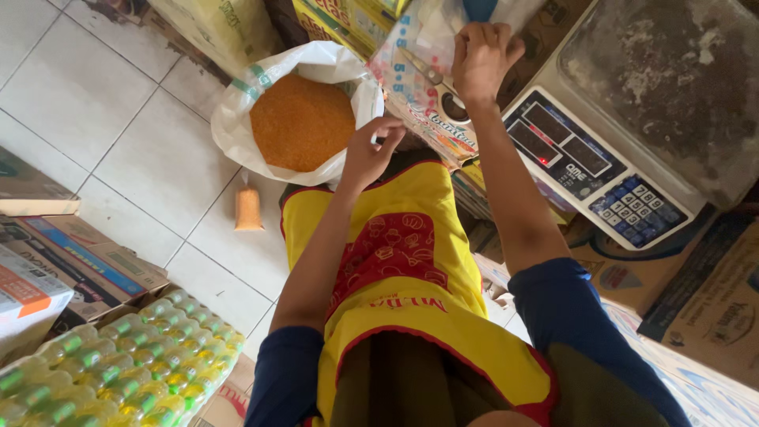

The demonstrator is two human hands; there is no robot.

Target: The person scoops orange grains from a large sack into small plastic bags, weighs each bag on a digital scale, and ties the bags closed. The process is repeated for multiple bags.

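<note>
Printed plastic bag (419, 95) hangs at upper centre of the frame, slanting from the right hand (481, 57) gripping its top down-left to the left hand (368, 154), whose fingers pinch its lower edge. Just left sits the white sack (237, 119) of orange grain.

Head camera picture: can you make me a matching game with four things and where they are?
Things:
1. white sack of orange grain
2. weighing scale
3. small tied orange packet
4. green-capped bottles

Places:
A. alone on the floor tiles
B. bottom left corner
C. top right, on boxes
D. top middle, beside the left hand

Pairs: 1-D, 2-C, 3-A, 4-B
</note>
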